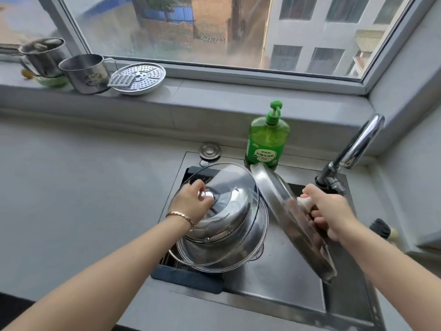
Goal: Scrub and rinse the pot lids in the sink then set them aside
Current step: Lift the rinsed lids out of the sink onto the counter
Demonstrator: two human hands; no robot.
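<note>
My left hand (191, 203) pinches the knob (209, 194) of a domed glass lid (229, 182), which sits on stacked steel cookware (229, 237) in the sink (274, 283). Just beside it, a second lid (279, 199) stands tilted on edge, and my right hand (329, 211) grips its handle.

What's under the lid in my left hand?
A second, wider domed lid sits under the lid your left hand grips by its knob, both over a wire rack at the left side of the sink. Anything beneath the wider lid is covered.
</note>
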